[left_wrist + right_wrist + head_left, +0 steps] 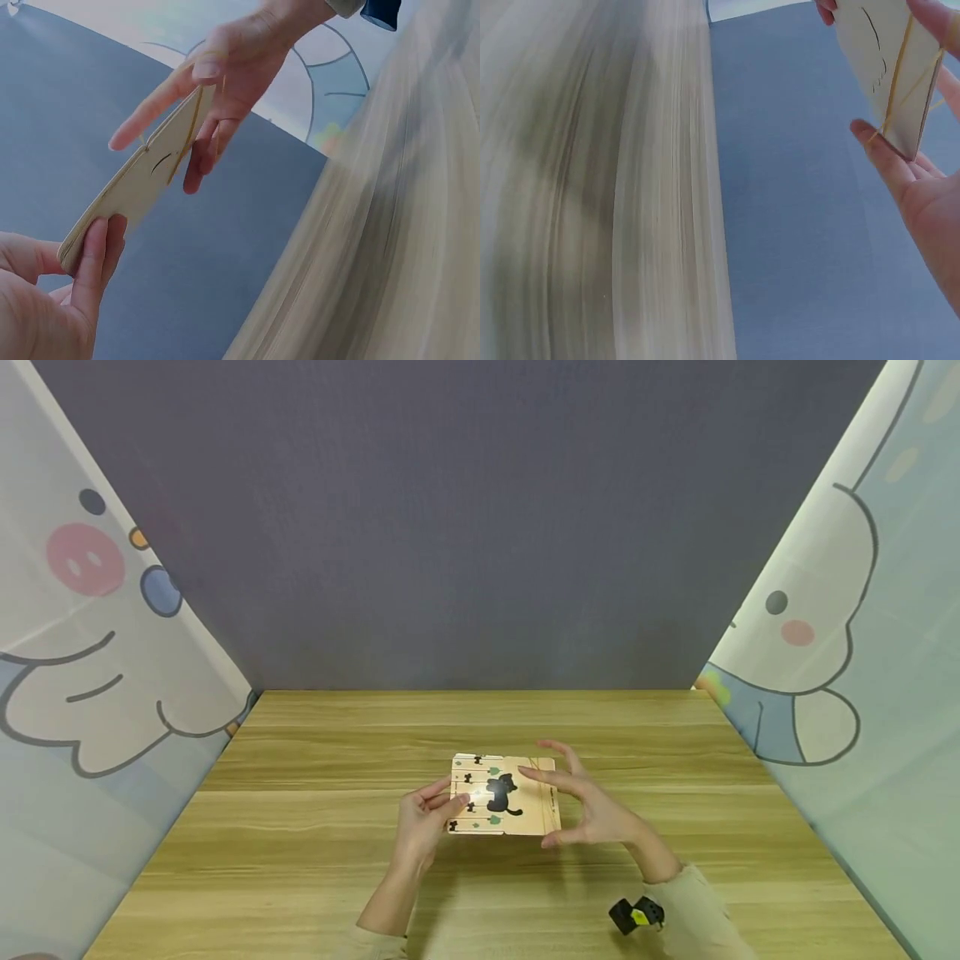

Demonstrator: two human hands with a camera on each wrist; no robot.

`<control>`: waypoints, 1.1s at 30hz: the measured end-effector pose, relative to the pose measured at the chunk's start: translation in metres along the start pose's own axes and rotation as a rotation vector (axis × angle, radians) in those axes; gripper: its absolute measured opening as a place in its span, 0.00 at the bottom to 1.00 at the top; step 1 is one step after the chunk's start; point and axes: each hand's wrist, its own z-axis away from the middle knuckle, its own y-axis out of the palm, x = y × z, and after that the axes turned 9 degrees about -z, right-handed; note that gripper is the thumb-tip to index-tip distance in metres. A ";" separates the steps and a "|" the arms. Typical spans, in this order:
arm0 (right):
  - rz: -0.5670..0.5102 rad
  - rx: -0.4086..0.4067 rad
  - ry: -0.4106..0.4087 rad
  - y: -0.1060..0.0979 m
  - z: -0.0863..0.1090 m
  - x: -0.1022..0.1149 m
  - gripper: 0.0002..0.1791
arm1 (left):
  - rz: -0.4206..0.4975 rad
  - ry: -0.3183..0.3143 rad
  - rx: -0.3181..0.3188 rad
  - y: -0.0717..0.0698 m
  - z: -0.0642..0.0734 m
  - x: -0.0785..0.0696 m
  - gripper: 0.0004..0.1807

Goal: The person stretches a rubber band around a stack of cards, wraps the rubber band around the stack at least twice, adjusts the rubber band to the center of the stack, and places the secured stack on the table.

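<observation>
A small cream notebook (480, 814) with a black cat and little plants on its cover is held up over the table. My left hand (422, 822) pinches its left end, thumb on the cover and fingers behind. Around the right end runs a thin yellow rubber band (901, 64), with strands reaching toward the fingers of my right hand (600, 810). That hand is spread across the right end, forefinger over the cover and thumb at the lower corner. In the left wrist view the notebook (124, 191) appears edge-on, its layers slightly parted.
Below the hands lies a wood-grain table (315, 860). A dark grey panel (480, 527) rises behind it, and cartoon-printed curtains (795, 568) flank both sides. A small black device (636, 915) with a yellow mark is beside the right sleeve (697, 910).
</observation>
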 end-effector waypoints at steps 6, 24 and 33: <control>-0.086 -0.125 -0.036 0.004 -0.006 0.011 0.41 | 0.059 -0.032 -0.068 0.003 -0.001 0.000 0.24; -0.517 -0.688 0.124 0.045 -0.002 0.000 0.35 | 0.082 0.063 -0.218 0.018 -0.008 -0.010 0.23; -0.739 -0.744 0.501 0.053 0.015 -0.003 0.21 | 0.089 0.149 -0.239 0.020 -0.010 -0.007 0.22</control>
